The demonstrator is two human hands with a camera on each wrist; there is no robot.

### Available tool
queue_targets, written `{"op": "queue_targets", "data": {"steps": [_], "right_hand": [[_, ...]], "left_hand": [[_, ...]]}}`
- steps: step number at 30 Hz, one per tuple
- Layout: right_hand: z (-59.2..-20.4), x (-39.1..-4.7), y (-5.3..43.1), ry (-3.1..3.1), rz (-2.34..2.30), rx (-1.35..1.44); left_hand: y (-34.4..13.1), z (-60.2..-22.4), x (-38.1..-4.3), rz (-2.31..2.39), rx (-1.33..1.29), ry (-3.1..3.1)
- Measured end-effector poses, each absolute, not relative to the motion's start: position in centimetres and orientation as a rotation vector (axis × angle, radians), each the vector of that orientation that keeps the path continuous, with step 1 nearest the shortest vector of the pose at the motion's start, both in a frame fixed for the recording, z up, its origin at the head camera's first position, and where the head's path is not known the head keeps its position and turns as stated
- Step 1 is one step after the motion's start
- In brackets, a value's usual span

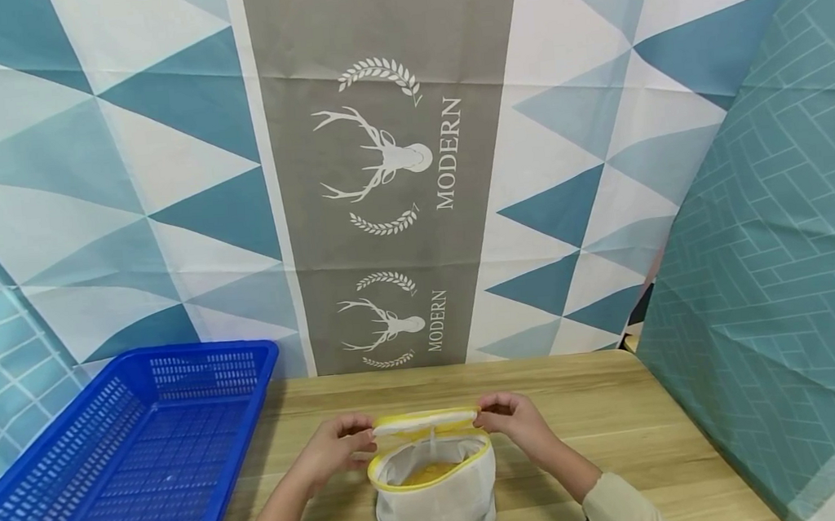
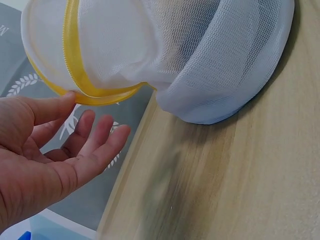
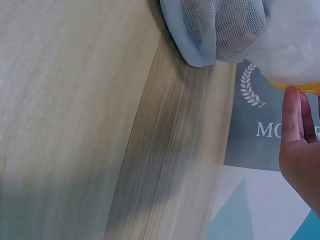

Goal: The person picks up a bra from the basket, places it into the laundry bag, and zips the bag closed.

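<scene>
The bag (image 1: 440, 508) stands on the table (image 1: 606, 409) between the hands, its lid (image 1: 430, 419) raised: left hand (image 1: 340, 449) and right hand (image 1: 520, 424) each pinch one side. The mesh looks light, soft and prone to sag; the firmer yellow trim (image 2: 72, 40) should grip best.

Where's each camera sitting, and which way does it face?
Head: worn on the head, facing forward and down at a white mesh bag, blue basket and printed backdrop; left hand, right hand, forearms and sleeves show.
Left wrist: worn there, facing the bag's yellow trim; the left hand shows.
Right wrist: worn there, facing the wooden tabletop and bag; the right hand shows.
Shared: both wrist views show the bag and tabletop.
</scene>
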State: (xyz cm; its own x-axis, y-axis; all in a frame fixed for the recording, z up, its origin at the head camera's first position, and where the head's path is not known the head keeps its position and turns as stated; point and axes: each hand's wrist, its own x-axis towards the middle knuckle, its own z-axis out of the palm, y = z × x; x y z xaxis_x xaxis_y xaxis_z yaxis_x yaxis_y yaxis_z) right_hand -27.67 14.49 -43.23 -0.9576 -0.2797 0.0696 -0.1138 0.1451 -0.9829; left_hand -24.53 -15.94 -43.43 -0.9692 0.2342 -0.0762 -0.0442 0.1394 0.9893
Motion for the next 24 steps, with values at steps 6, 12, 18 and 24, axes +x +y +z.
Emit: {"op": "queue_targets", "data": {"steps": [6, 12, 18, 24], "right_hand": [[-43.3, -27.4, 14.9, 2.278, -1.922, -0.444], [-43.3, -27.3, 15.3, 2.347, -1.855, -0.5], [-43.1, -27.2, 15.6, 2.405, -1.769, -0.579], [-43.1, -27.2, 15.7, 2.401, -1.744, -0.626]], "left_hand": [[-16.0, -43.5, -24.2, 1.9, 0.21, 2.191], [-16.0, -43.7, -24.2, 1.889, 0.241, 2.164], [-16.2, -44.1, -24.2, 1.903, 0.246, 2.08], [-16.3, -44.2, -24.4, 1.925, 0.211, 2.025]]}}
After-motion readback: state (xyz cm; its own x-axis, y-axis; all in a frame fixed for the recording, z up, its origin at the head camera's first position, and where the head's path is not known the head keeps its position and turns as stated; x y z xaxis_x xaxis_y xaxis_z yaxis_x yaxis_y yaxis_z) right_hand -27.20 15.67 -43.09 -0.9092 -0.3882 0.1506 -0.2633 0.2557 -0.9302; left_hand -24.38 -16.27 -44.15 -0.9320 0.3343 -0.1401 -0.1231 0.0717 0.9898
